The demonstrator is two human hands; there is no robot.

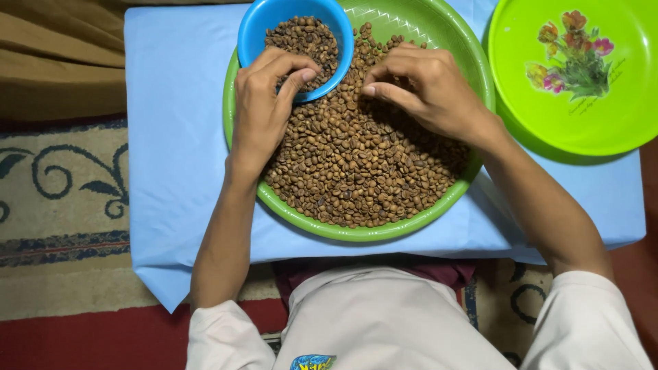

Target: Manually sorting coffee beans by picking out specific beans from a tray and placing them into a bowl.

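A round green tray (384, 231) lies in front of me, covered with many brown beans (356, 171). At its far left edge rests a small blue bowl (259, 27) partly filled with the same beans. My left hand (264, 109) lies over the tray with its curled fingertips at the near rim of the blue bowl; whether a bean is pinched there is hidden. My right hand (428, 89) rests on the beans just right of the bowl, fingers bent and pressed together, the thumb pointing toward the left hand.
A light blue sheet (175, 137) covers the low surface under the tray. A second, brighter green tray (617, 116) with a flower picture sits at the far right. A patterned rug (62, 199) and brown cloth (55, 55) lie to the left.
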